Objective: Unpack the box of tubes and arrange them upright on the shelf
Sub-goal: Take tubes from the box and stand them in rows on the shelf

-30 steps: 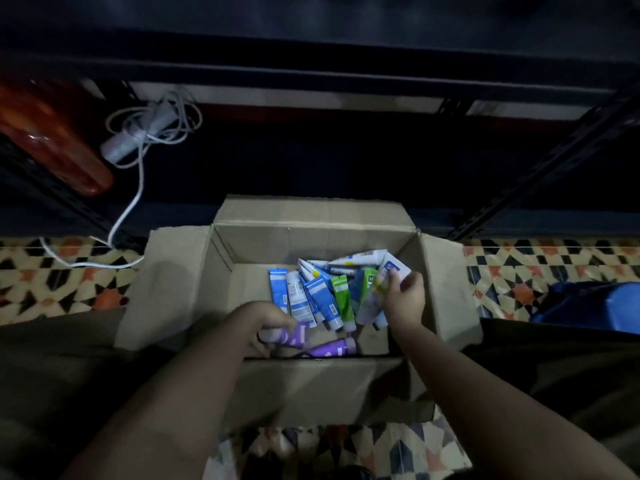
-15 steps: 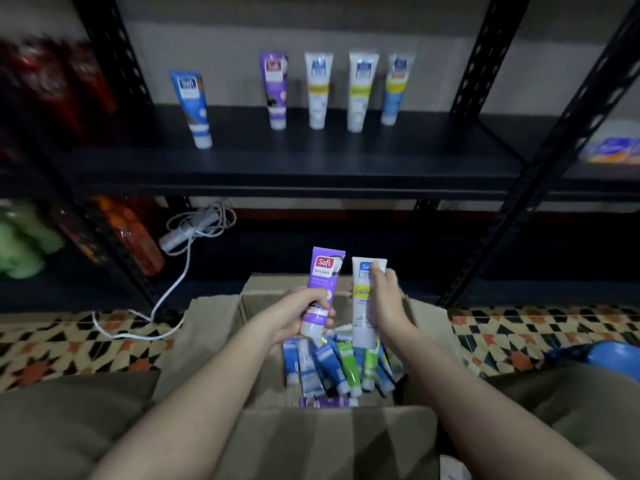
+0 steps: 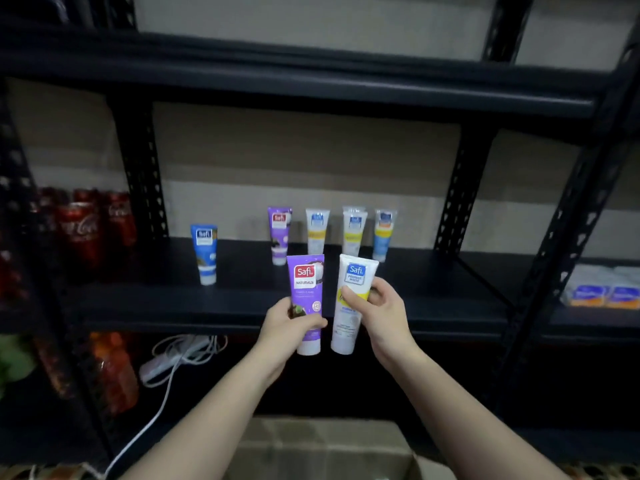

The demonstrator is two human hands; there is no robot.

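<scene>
Both tubes raised from cardboard box [image 3: 322, 441] to shelf [image 3: 433, 303] edge. Left hand [image 3: 287, 323] grips purple tube [image 3: 307, 299]; right hand [image 3: 379, 313] pinches white tube [image 3: 351, 306], 3 o'clock beside it, both upright.

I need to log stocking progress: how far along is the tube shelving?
Done: five tubes stand upright on the shelf, a blue tube apart at left. In hand: left hand holds a purple tube, right hand a white tube. Left: placing both; the box interior is out of view.
</scene>
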